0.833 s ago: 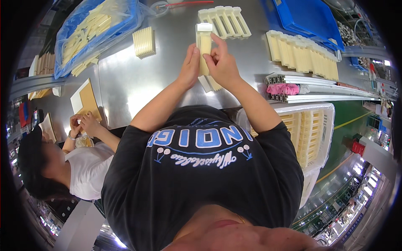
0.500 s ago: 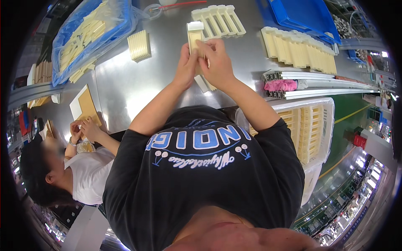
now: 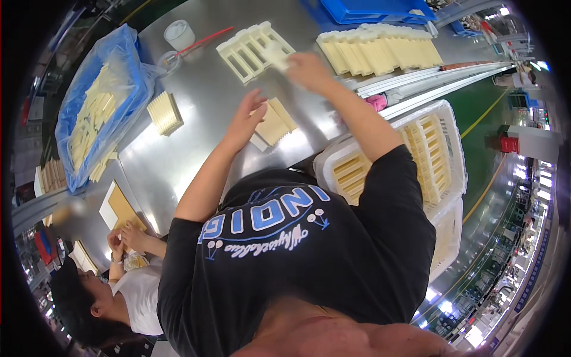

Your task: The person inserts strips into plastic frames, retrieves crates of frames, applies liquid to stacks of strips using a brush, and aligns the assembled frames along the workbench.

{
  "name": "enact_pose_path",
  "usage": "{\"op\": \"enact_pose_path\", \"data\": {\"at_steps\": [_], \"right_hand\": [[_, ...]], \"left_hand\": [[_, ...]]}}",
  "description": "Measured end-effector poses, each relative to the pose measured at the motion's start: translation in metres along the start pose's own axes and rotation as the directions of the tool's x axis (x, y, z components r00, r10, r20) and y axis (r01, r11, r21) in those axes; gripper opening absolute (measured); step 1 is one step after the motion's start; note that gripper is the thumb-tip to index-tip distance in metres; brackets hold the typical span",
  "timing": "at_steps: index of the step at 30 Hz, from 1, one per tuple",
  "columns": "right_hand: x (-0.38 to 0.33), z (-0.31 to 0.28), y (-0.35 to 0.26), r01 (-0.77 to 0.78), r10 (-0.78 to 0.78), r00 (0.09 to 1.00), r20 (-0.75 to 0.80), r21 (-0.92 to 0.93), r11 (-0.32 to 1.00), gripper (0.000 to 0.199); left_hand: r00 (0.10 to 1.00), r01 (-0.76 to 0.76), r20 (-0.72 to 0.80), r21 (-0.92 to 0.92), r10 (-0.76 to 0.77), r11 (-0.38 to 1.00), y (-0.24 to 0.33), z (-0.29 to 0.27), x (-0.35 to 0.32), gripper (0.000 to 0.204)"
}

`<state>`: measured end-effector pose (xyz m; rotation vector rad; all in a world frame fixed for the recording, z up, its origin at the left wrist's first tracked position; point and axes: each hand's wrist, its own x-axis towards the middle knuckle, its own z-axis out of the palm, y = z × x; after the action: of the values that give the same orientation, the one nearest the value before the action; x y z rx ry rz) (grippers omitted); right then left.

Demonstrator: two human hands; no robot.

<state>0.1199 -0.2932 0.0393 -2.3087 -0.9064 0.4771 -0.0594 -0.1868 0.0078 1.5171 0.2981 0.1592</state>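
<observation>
The right hand [image 3: 307,71] is gripping a pale, blurred piece [image 3: 275,56] at the right part of the slotted rack [image 3: 245,40]; the left hand [image 3: 242,119] is hanging open below the rack, near a tan stack [image 3: 276,123]. A row of cream pieces [image 3: 380,52] is lying right of the rack; a strip bundle [image 3: 165,113] is sitting left of it, a white cup [image 3: 179,34] is standing upper left, and a blue bin [image 3: 135,74] is resting farther left.

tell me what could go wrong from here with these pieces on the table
The pale piece in the right hand overlaps the slotted frame in this view, so it might knock it. The open left hand is close to the flat cream pieces and could nudge them out of line.
</observation>
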Motion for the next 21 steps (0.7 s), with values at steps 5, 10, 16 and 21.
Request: {"op": "enact_pose_path", "data": {"at_steps": [5,10,16,21], "right_hand": [[0.017,-0.070,0.099,-0.138,0.039,0.976,-0.213,-0.471,0.871,0.034],[0.015,-0.079,0.146,-0.195,0.018,0.964,-0.265,-0.663,0.723,0.025],[0.016,-0.079,0.141,-0.273,0.104,0.958,-0.268,-0.729,0.627,0.022],[0.018,-0.074,0.149,-0.306,0.159,0.952,-0.262,-0.826,0.472,0.016]], "left_hand": [[0.935,0.282,-0.162,-0.205,-0.316,0.937,-0.022,-0.032,-0.017,0.029],[0.904,0.285,-0.262,-0.217,-0.337,0.934,-0.037,-0.047,-0.023,0.027],[0.877,0.293,-0.330,-0.205,-0.348,0.934,-0.036,-0.054,-0.020,0.026],[0.874,0.302,-0.328,-0.213,-0.359,0.929,-0.039,-0.056,-0.015,0.024]]}}
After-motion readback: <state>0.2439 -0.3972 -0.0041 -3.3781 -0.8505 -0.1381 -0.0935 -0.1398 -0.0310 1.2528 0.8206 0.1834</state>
